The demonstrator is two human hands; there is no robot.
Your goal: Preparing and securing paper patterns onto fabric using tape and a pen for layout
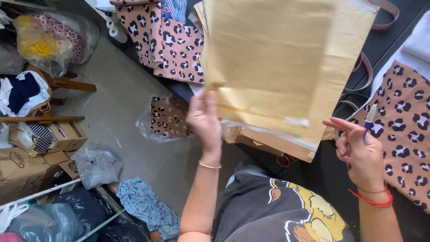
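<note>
My left hand (205, 120) grips the lower left corner of a stack of large tan paper sheets (277, 67) and holds them up over the dark table. My right hand (358, 152) is raised to the right of the sheets, fingers partly spread, with a blue-and-white pen (369, 120) pinched between them. A red string sits on that wrist and a thin bangle on the left wrist. Pink leopard-print fabric (405, 121) lies on the table to the right of the right hand.
More leopard-print fabric pieces (168, 42) hang over the table's far edge. A clear bag of printed fabric (165, 118) lies on the grey floor. Cardboard boxes (27, 157), plastic bags (96, 163) and clothing piles (143, 204) crowd the left side. Strap webbing (365, 71) curls on the table.
</note>
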